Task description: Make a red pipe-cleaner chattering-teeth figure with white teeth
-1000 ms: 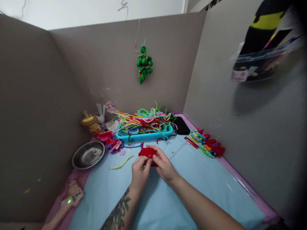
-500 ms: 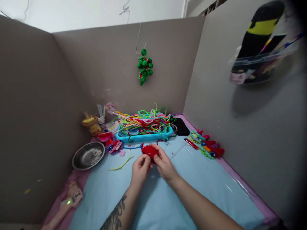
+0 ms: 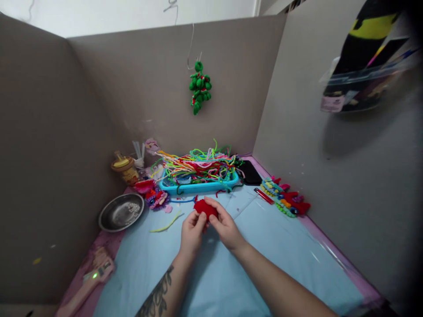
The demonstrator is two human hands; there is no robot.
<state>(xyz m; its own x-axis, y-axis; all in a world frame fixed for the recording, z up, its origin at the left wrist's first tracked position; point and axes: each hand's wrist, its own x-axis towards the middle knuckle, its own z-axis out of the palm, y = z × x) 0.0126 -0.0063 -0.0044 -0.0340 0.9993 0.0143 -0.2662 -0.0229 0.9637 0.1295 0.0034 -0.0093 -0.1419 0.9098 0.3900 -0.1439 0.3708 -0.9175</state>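
While both hands work close together above the blue sheet, a small red piece sits pinched between them, in front of the blue tray. The left hand has its thumb and fingers on the near left edge; the right hand curls round the other side. I'd judge it best to hold lightly with the right, so the soft-looking piece keeps its shape, and do the fine pinching with the left (its underside I can't see). Just beyond lies a blue cord; whether it joins the red piece I cannot tell, so it looks likeliest to snag. Fuzzy strips heap up in the tray, a yellow strip lies between hands and metal bowl, and a slim red tool rests to the right.
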